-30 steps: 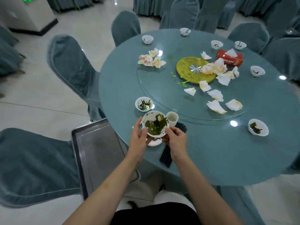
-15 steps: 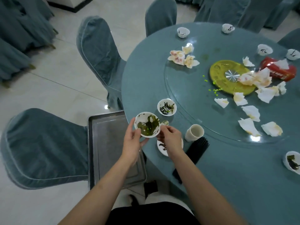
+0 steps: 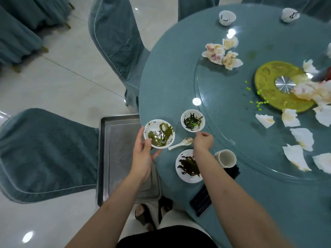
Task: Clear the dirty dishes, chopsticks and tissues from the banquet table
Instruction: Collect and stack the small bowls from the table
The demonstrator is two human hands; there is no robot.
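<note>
Now the left hand (image 3: 143, 154) holds a white bowl (image 3: 159, 133) smeared with green at the counter (image 3: 179, 72) edge, thumb on the rim and fingers curled beneath it, just above the metal tray (image 3: 114, 140) set on a chair. Beside it the right hand (image 3: 203, 141) reaches with its fingers bent down at the near rim of a second dirty bowl (image 3: 192, 120), whether gripping I cannot tell. Between them a white spoon (image 3: 180, 143) lies flat, its handle pointing toward the person's left and its scoop by the right hand, with a soiled plate (image 3: 188, 166), a cup (image 3: 226, 158) and black chopsticks (image 3: 202, 203) nearer the person.
</note>
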